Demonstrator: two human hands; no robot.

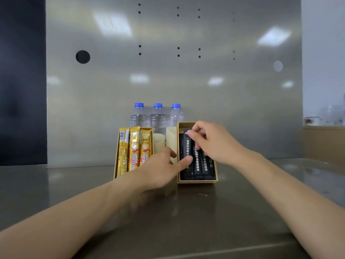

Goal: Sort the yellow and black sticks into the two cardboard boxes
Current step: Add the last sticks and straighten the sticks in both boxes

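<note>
Two open cardboard boxes stand side by side on the steel counter. The left box point(116, 161) holds three yellow sticks point(134, 148) standing upright. The right box point(197, 181) holds several black sticks point(197, 166). My right hand point(212, 142) is over the right box, its fingers pinched on the top of one black stick point(187, 144). My left hand point(160, 167) reaches between the boxes, its thumb pressing the lower part of that same black stick at the right box's left wall. It hides the left box's right front corner.
Three clear water bottles with blue caps point(158, 116) stand behind the boxes against the steel back panel. Two pale cream blocks point(170, 139) sit between the boxes. A wooden ledge with a cup point(311, 120) is at the far right.
</note>
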